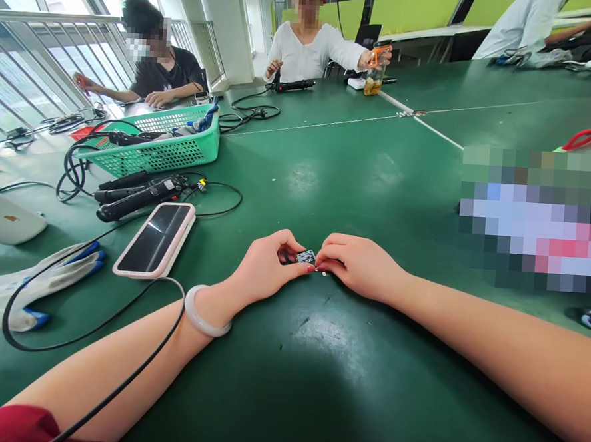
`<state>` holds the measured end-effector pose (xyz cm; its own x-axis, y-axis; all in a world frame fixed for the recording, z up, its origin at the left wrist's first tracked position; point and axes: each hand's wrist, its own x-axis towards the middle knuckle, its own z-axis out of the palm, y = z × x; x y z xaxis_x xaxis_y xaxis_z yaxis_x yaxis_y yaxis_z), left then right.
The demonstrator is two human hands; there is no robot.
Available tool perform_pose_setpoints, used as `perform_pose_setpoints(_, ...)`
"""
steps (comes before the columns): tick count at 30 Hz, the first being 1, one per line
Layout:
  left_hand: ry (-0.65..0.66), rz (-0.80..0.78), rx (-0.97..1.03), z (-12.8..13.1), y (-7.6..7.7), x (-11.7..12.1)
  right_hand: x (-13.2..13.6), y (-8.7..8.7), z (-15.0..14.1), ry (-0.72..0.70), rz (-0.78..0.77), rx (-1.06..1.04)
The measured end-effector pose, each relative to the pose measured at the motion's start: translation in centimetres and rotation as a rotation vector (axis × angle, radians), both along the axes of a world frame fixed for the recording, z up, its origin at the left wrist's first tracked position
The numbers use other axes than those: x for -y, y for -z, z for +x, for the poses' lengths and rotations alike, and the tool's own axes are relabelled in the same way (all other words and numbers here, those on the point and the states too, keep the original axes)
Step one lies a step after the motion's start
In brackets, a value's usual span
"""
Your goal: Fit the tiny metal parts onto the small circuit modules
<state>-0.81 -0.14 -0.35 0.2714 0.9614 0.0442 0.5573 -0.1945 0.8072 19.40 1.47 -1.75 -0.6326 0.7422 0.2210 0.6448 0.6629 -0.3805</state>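
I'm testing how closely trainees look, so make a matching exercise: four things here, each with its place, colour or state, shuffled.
1. Small board
2. Phone
3. Basket
4. Bangle

A. Light green, with holes in its sides
B. White and ring-shaped, worn
C. Lying flat, screen up
D. Between the left hand and right hand

Pairs: 1-D, 2-C, 3-A, 4-B
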Motion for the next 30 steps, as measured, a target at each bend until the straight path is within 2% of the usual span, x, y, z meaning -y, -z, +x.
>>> perform_pose_setpoints(6, 0.008, -0.026, -0.006, 0.01, 0.05, -0.18, -0.08, 0.44, -0.03, -0.051, 0.103, 0.102)
perform_pose_setpoints(17, -0.008, -0.018, -0.033, -0.11, 0.12, -0.31, -0.23, 0.13, -0.02, -0.027, -0.003, 0.023)
perform_pose_setpoints(25, -0.013, -0.017, -0.041, -0.07, 0.20, -0.44, -0.10, 0.19, -0.23, -0.065, 0.149, 0.161)
perform_pose_setpoints(30, -0.023, -0.019, -0.039, -0.05, 0.20, -0.46, -0.05, -0.17, -0.44, -0.063, 0.173, 0.229)
